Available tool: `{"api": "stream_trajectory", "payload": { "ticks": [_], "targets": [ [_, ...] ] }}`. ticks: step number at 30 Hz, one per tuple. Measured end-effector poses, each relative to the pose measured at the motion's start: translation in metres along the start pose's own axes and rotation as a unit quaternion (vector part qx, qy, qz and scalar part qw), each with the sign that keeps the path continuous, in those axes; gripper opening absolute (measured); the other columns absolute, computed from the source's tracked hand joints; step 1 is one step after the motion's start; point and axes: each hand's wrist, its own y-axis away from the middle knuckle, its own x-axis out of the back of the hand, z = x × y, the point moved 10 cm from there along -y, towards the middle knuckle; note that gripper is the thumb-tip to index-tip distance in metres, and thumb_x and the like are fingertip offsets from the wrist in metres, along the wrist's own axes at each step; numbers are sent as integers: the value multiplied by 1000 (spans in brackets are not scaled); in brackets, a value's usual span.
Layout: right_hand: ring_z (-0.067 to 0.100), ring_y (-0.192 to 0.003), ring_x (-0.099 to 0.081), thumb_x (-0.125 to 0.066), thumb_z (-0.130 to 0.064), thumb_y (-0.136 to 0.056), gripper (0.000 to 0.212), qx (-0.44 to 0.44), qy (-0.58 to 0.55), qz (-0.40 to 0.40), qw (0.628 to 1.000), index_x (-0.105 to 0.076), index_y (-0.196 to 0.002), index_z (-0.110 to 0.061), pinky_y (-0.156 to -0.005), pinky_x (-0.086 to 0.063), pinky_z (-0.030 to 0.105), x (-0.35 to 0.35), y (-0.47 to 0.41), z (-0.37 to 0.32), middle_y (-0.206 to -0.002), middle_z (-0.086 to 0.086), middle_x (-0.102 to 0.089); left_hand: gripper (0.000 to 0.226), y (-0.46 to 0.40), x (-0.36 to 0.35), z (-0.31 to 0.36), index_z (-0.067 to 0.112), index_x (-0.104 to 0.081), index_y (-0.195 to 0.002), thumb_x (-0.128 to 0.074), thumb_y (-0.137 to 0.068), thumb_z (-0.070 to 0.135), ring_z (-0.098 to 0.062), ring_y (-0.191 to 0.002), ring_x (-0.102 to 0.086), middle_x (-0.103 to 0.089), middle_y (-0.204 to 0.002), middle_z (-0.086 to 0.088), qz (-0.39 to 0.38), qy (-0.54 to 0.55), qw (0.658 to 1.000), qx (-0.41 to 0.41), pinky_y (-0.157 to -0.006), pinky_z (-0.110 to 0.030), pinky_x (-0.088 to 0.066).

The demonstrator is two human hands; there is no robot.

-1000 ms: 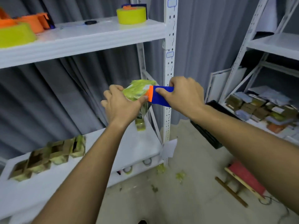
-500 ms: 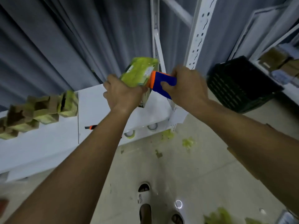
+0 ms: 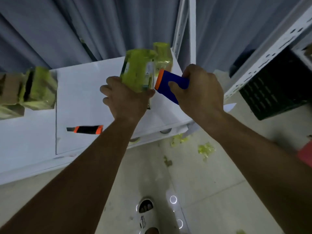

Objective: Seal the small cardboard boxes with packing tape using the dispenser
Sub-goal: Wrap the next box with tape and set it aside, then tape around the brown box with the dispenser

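Left hand: my left hand grips a small box wrapped in yellow-green tape, fingers curled round its lower end, holding it above the white shelf.
Right hand: my right hand is closed round the blue dispenser, thumb across its body; its orange front edge sits just at the box's 3 o'clock side.
Tape: a translucent yellow-green strip rises at 1 o'clock from the box, blurred.
Writing: a pale label on the box's right face is too blurred to read.
Shelf, 9 o'clock: more small boxes, brown card partly taped green, stand together.
Shelf, 7 o'clock: a black-and-orange utility knife lies flat, well apart from the boxes.
Floor, 5 o'clock: crumpled tape scraps lie near the shelf's edge.
Far 3 o'clock: a black crate sits behind a white perforated upright.
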Motion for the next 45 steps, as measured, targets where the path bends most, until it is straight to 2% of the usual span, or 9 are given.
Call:
{"api": "stream_trajectory", "payload": {
  "ticks": [3, 8, 11, 17, 22, 30, 35, 40, 45],
  "targets": [
    [23, -69, -58, -65, -44, -89, 28, -5, 22, -5, 1000, -52, -86, -20, -56, -46, 34, -37, -25, -1, -73, -4, -55, 88, -38, -22, -13, 21, -36, -114, -94, -53, 50, -23, -101, -37, -29, -114, 1, -14, 12, 1000, -14, -84, -31, -33],
    [24, -73, -60, -66, -42, -90, 28, -26, 20, -28, 999, -53, -89, -18, -61, -50, 36, -86, -58, 2, -80, -1, -60, 83, -87, -44, -33, 28, -33, -106, -93, -54, 53, -22, -99, -36, -30, -114, 1, -31, -7, 999, -18, -78, -28, -34],
    [20, -70, -57, -66, -41, -90, 26, -34, 17, -42, 998, -49, -88, -21, -60, -42, 30, -108, -74, 5, -78, -5, -56, 81, -110, -58, -42, 27, -38, -109, -92, -55, 54, -22, -100, -37, -35, -119, -2, -49, -16, 999, -12, -76, -24, -34],
    [16, -69, -55, -68, -41, -90, 27, -43, -3, -39, 998, -47, -89, -23, -61, -43, 28, -144, -120, 15, -82, -9, -55, 81, -161, -93, -37, 24, -43, -113, -91, -56, 55, -21, -102, -37, -40, -123, -5, -46, -26, 998, -18, -61, -12, -20],
    [14, -64, -52, -69, -41, -90, 28, -57, -30, -42, 997, -48, -87, -22, -52, -32, 18, -178, -162, 27, -71, -11, -50, 81, -208, -131, -35, 25, -42, -111, -92, -55, 54, -23, -103, -39, -37, -125, -5, -39, -40, 998, -7, -71, -22, -33],
    [19, -71, -60, -68, -43, -90, 27, -78, 2, -54, 995, -49, -89, -24, -63, -47, 31, -216, -214, 51, -80, -8, -56, 87, -249, -189, -32, 21, -40, -116, -92, -55, 54, -24, -101, -38, -35, -123, -7, -66, -55, 996, 7, -75, -28, -35],
    [18, -72, -59, -68, -42, -90, 27, -84, -2, -60, 995, -49, -91, -24, -63, -45, 29, -228, -229, 57, -82, -8, -57, 90, -268, -210, -42, 19, -39, -120, -91, -57, 56, -30, -107, -38, -31, -128, -11, -95, -87, 991, 28, -82, -35, -42],
    [14, -67, -54, -69, -43, -90, 28, -83, -3, -56, 995, -47, -89, -26, -53, -34, 19, -231, -236, 54, -79, -10, -55, 89, -265, -222, -59, 19, -36, -124, -91, -62, 50, -35, -117, -37, -25, -131, -13, -147, -125, 980, 41, -87, -40, -46],
    [15, -69, -57, -69, -42, -91, 27, -79, -9, -56, 995, -48, -89, -25, -59, -41, 26, -228, -234, 47, -80, -10, -57, 80, -265, -221, -63, 20, -38, -124, -88, -69, 48, -33, -116, -41, -25, -125, -8, -185, -138, 973, 26, -81, -34, -44]
  ]
}}
